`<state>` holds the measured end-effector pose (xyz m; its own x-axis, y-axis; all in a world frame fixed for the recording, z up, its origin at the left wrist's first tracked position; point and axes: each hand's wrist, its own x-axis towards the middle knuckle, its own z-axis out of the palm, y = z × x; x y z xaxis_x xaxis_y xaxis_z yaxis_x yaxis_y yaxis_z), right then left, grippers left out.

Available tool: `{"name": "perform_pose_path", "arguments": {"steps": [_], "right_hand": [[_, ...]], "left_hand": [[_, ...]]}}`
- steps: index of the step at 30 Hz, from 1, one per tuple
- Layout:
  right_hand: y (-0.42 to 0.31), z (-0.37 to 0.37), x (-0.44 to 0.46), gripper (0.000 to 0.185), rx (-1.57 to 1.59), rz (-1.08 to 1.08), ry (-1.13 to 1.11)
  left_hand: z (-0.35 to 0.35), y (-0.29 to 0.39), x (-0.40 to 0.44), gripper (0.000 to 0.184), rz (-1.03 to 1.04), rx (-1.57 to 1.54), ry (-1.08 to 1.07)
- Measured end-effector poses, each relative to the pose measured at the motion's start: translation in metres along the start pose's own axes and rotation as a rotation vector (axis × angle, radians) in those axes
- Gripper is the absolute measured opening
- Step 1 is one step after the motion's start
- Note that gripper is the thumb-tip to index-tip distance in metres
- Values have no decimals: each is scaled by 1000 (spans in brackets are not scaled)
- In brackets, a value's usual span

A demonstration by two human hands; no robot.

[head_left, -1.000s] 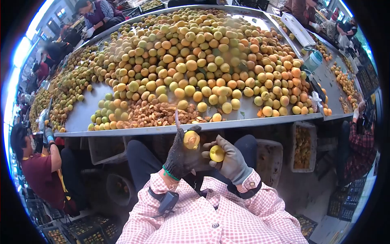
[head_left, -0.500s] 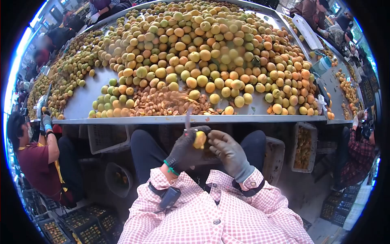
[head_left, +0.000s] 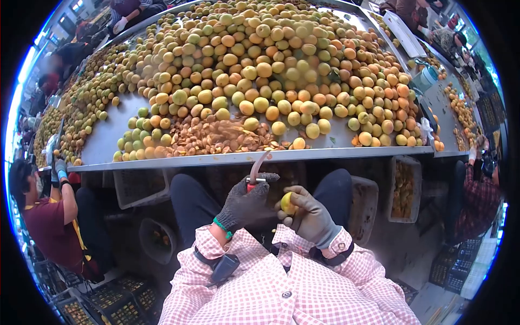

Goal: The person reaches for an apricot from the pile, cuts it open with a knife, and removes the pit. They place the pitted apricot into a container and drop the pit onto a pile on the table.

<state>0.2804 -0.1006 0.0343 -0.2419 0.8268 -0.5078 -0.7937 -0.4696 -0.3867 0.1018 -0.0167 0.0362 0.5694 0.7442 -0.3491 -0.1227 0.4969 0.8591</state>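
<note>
Right hand (head_left: 311,216), closed on 1 yellow-green fruit (head_left: 287,203): presumably light, soft-fleshed, easily bruised, best pinched gently at its sides. Left hand (head_left: 244,205), just beside, wrapped around 1 curved knife (head_left: 255,170). Beyond: piled fruits (head_left: 264,70) on a metal table (head_left: 244,158).

Pink-and-white check shirt (head_left: 336,290) vs a yellow, orange and green fruit pile (head_left: 244,70)
My left hand (head_left: 244,205)'s in charcoal with a bright green cuff (head_left: 222,228), right hand (head_left: 311,216) in grey. The knife handle (head_left: 250,187)'s red, held fruit (head_left: 287,203) yellow-green, desk (head_left: 111,132) silvery grey, trousers (head_left: 190,197) super dark navy, little heap (head_left: 214,135) rusty brown.
</note>
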Motion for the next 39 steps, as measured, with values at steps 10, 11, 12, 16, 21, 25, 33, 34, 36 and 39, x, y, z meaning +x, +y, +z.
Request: {"name": "perform_pose_path", "arguments": {"steps": [10, 11, 12, 16, 21, 25, 33, 34, 36, 39], "right_hand": [[18, 4, -14, 33, 43, 281, -67], [23, 16, -18, 34, -11, 275, -109], [27, 23, -21, 35, -66, 269, -149], [39, 18, -17, 34, -100, 215, -215], [68, 17, -14, 23, -580, -190, 23], [62, 38, -17, 13, -1442, -765, 3], [81, 25, -3, 17, -1777, -604, -101], [85, 17, 2, 21, -1115, -180, -125], [80, 13, 1, 27, -436, 206, -132], [52, 29, -9, 37, 100, 294, 38]], "left_hand": [[20, 25, -4, 27, -189, -775, -367], [22, 25, -4, 27, -190, -773, -364], [25, 25, -5, 33, -115, -565, -323], [11, 16, -2, 35, 97, -599, -448], [14, 13, -12, 42, 182, -604, -235], [8, -3, -18, 46, 128, -670, 90], [-19, -15, -33, 29, -53, -784, 446], [-24, -16, -35, 30, -36, -811, 322], [-20, -5, -35, 31, 29, -764, 286], [-13, 6, -35, 32, 148, -677, 177]]}}
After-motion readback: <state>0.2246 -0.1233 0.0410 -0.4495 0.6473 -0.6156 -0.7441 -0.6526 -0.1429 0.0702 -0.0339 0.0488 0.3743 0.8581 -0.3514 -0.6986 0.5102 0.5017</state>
